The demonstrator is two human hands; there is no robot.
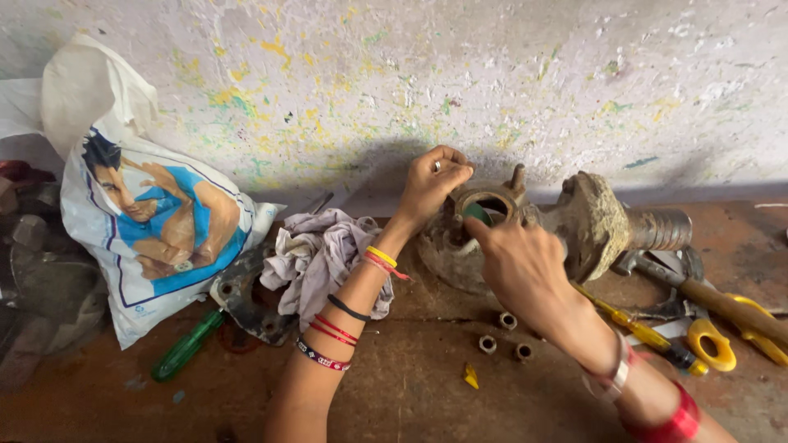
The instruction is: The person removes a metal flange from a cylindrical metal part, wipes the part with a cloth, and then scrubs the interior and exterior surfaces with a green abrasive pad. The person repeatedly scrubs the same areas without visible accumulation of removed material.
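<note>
A rusty, dirt-caked metal hub assembly lies on the brown floor against the wall, its round open end facing me. My left hand rests on the rim of that opening, fingers curled over its top left edge. My right hand reaches in from the lower right, its fingertips pressing a small green piece at the mouth of the opening. Both wrists carry coloured bands and bangles.
A crumpled grey rag and a dark metal plate lie left of the hub. A green-handled screwdriver, a printed white plastic bag, three small nuts, yellow-handled pliers and a wooden-handled tool surround the work.
</note>
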